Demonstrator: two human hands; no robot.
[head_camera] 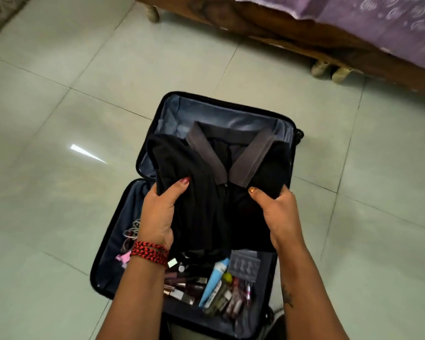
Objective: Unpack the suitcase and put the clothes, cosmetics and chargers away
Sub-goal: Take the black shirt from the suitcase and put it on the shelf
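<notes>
Nearest the camera, loose cosmetics [194, 288] are lying in the near half of the open suitcase [108, 246]: lipstick-type tubes, a blue tube [215, 280], and a clear zip bag [245, 265] at the right. Grey cables [131, 231] are sitting coiled against the left wall, with something pink [122, 258] just beside them; can't tell what it is. Next up, both hands are gripping a folded black polo shirt [214, 217], holding it over the case's middle. Left hand [160, 212], with a red-and-black wrist band [149, 252], is pinching the left edge, thumb on top. Right hand [277, 212] is pinching the right edge, thumb just below the grey collar [254, 158]. Fingers are hiding under the cloth. Far half is showing blue-grey lining [221, 114] behind the shirt. Suitcase is lying on pale floor tiles [59, 94]. Farther back, a wooden bed frame [292, 38] with a purple cover [390, 23] is standing at top right.
</notes>
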